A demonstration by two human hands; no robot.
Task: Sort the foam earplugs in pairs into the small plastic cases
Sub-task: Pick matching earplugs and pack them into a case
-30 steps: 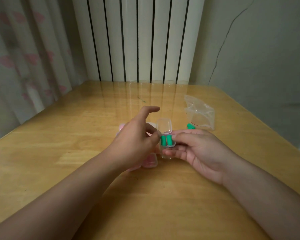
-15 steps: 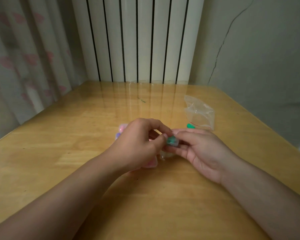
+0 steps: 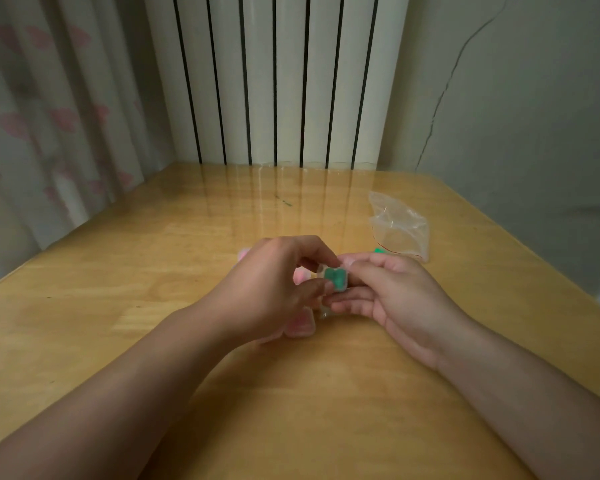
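Note:
A small clear plastic case (image 3: 336, 278) with two green earplugs inside is held between both hands above the wooden table (image 3: 153, 271), its lid down. My left hand (image 3: 267, 289) pinches the case's left side with thumb and forefinger. My right hand (image 3: 392, 292) holds its right side with curled fingers. A case with pink earplugs (image 3: 300, 325) lies on the table under my left hand. More pink (image 3: 244, 252) shows behind that hand. One green earplug (image 3: 378, 251) peeks out behind my right hand.
A crumpled clear zip bag (image 3: 399, 226) lies at the back right of the table. A white radiator (image 3: 274, 81) stands behind the table, a curtain (image 3: 49, 116) on the left, a wall on the right.
The case's lid stood open a second ago. My left forefinger came down over it and the lid is now down on the green earplugs, with both hands pinching the case.

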